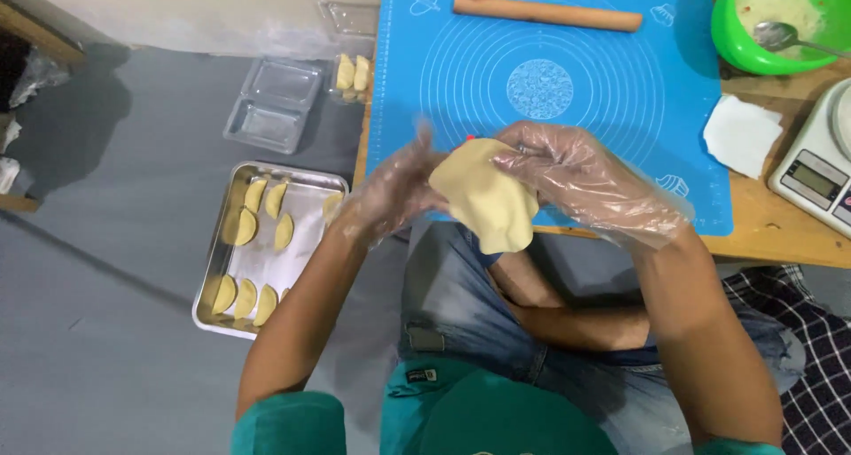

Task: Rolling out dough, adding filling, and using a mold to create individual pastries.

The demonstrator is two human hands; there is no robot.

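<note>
Pale dough round point(486, 202) is held between both gloved hands above the lap — pinched at its upper edge by the right hand point(567, 167), cupped from the side by the left hand point(394, 189), its length hanging downward.

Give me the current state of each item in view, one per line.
dough round: flat, unfolded, held in the air between both hands
left hand: gloved, gripping the dough's left edge
right hand: gloved, pinching the dough's top right
rolling pin: lying idle on the blue mat
metal tray: on the floor, partly filled with folded dumplings
green bowl: holds filling and a spoon
clear plastic boxes: open
</note>
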